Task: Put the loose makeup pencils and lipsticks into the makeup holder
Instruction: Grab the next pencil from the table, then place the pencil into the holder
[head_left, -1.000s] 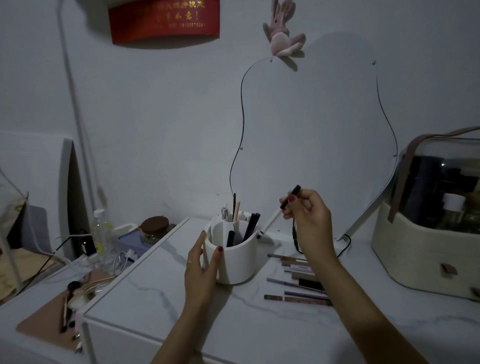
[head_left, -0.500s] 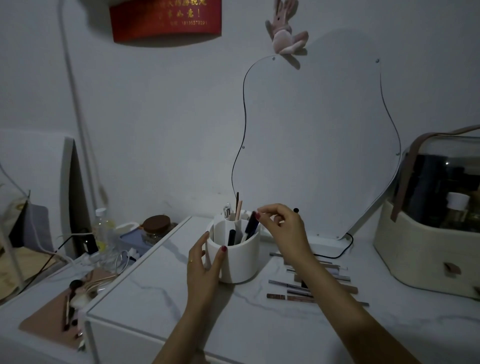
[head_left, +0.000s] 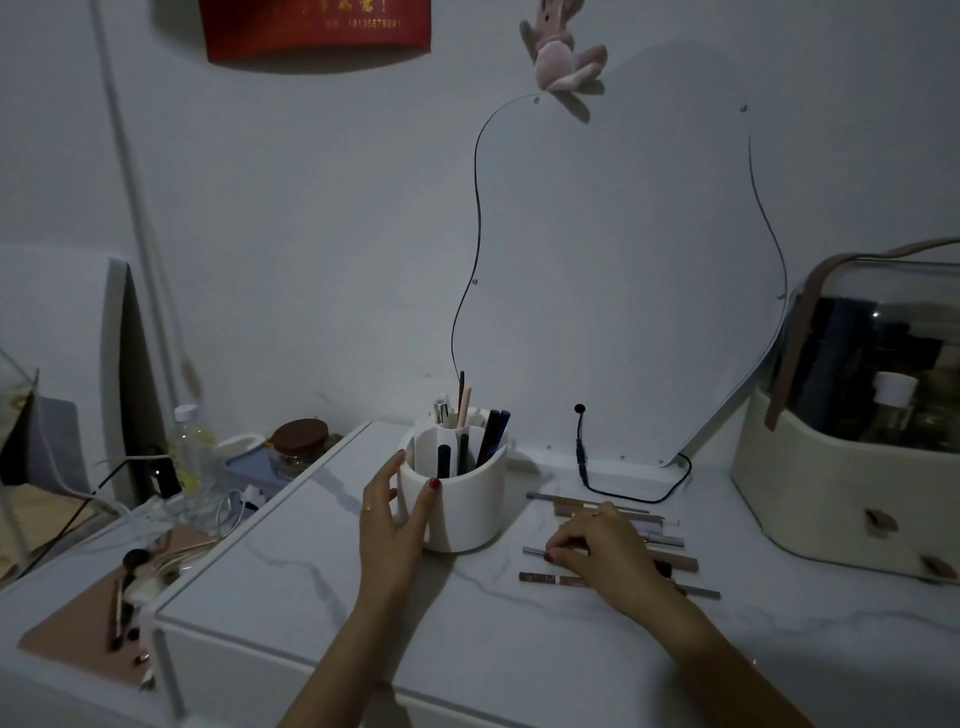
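The white round makeup holder (head_left: 467, 519) stands on the marble tabletop with several dark pens and pencils (head_left: 488, 439) upright in its compartments. My left hand (head_left: 387, 525) clasps the holder's left side, thumb on its front wall. To its right, several loose makeup pencils (head_left: 540, 578) lie in a row on the table. My right hand (head_left: 602, 545) rests palm-down over that row. Its thumb and fingertips pinch the left end of a thin grey pencil (head_left: 532, 551), which still lies on the table. The hand hides the middle of the row.
A curvy mirror (head_left: 623, 286) leans on the wall behind, with a black cable (head_left: 623, 496) at its base. A cream storage case (head_left: 841, 499) stands at the right. A lower shelf at the left holds a bottle (head_left: 189, 447), a jar (head_left: 300, 441) and a pink tray (head_left: 88, 629) with brushes.
My right hand carried a dark pencil to the holder and left it there. It then dropped right, onto the loose pencils. My left hand stayed on the holder.
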